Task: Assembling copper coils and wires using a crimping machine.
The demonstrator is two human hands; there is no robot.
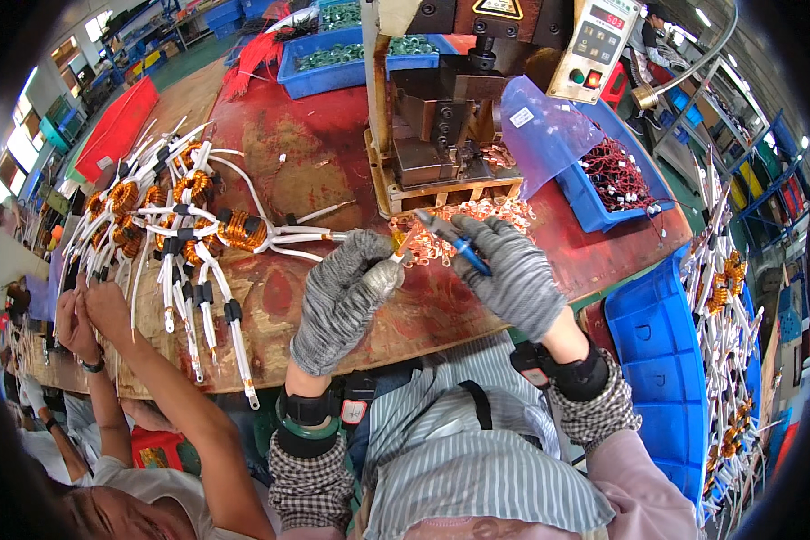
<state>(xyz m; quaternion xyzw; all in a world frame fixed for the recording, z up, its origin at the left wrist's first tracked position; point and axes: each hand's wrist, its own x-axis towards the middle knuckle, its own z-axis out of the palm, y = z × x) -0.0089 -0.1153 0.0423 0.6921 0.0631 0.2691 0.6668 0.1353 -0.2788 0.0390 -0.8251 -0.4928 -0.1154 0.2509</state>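
My left hand [337, 297], in a grey knitted glove, is closed around the end of a white cable [283, 239]. That cable runs back to a copper-wound ring coil [241, 231] on the table. A bit of copper and yellow shows at the fingertips; its exact form is hard to make out. In my gloved right hand [517, 277] is a pair of blue-handled pliers [470, 253], the jaws pointing left toward the cable end. Below and behind both hands lies a spread of loose copper terminals [504, 211].
Behind the terminals stands a press machine [436, 117] with a control box [596, 49]. A blue bin of dark red wires [616, 175] is at right, near a large blue crate [657, 360]. More cabled coils [126, 196] pile at left, where a co-worker's hands [94, 315] work.
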